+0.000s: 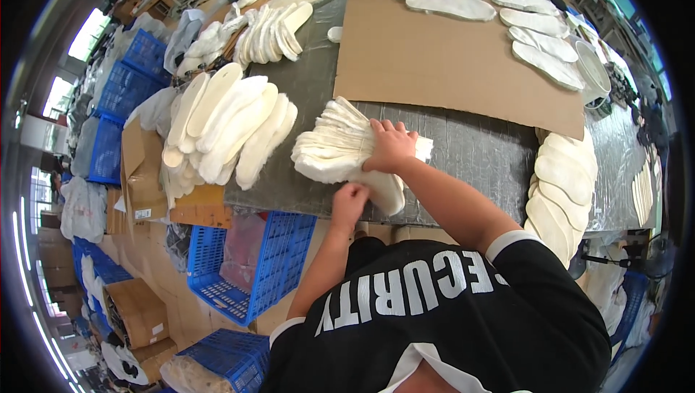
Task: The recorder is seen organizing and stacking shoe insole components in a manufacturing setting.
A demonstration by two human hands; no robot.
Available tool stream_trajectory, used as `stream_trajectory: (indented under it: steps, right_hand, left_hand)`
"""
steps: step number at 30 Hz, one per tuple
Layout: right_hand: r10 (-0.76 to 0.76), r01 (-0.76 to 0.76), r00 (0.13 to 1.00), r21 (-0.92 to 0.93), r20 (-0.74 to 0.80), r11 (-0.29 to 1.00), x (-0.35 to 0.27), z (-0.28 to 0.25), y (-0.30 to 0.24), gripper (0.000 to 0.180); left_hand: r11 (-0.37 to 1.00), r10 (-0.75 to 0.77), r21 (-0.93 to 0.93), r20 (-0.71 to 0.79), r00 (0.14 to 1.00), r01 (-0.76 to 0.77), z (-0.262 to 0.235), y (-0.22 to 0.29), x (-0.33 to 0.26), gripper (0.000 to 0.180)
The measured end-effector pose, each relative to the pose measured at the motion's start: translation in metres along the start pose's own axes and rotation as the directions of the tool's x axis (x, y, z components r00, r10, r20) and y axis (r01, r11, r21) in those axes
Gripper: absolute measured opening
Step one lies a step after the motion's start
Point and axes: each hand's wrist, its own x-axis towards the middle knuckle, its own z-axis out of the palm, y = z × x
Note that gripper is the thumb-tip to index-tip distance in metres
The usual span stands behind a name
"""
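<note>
On the far left, by the table's edge, we see blue crates [250, 277] on the floor & a loose heap of white insoles [224, 125]. Next comes the fanned stack of insoles [333, 150], lying near the table's front edge. Our left hand [349, 201] pinches its near end, fingers curled shut. Our right hand [391, 147] lies spread flat on top, pressing. If we push too hard, the fan may slide apart & some could drop off, we think.
</note>
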Motion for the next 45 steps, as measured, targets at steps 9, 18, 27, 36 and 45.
stream_trajectory:
  steps: [9, 18, 27, 36, 45]
  right_hand:
    - [-0.49, 0.504, 0.861, -0.103, 0.135, 0.858, -0.008, -0.01, 0.031, 0.121]
    - [-0.492, 0.456, 0.826, -0.189, -0.275, 0.87, -0.08, 0.029, 0.047, 0.087]
    - [0.301, -0.05, 0.933, 0.76, -0.196, 0.648, -0.122, 0.068, 0.081, 0.081]
    - [0.056, 0.029, 0.997, 0.901, -0.059, 0.433, -0.088, 0.119, 0.043, 0.116]
    - [-0.146, 0.354, 0.935, 0.887, -0.324, 0.297, -0.006, 0.027, -0.028, 0.112]
  left_hand:
    - [0.879, -0.118, 0.462, 0.454, 0.883, -0.12, -0.005, 0.051, -0.05, 0.04]
    - [0.394, 0.382, 0.743, 0.402, 0.832, -0.54, -0.021, 0.127, 0.075, 0.049]
    - [0.827, -0.236, 0.524, 0.653, 0.72, -0.205, -0.048, 0.09, 0.117, 0.082]
    - [0.979, -0.201, 0.151, 0.609, 0.768, 0.137, -0.059, 0.045, 0.073, 0.077]
    - [0.967, 0.189, 0.092, 0.37, 0.91, -0.239, -0.134, 0.161, 0.085, 0.069]
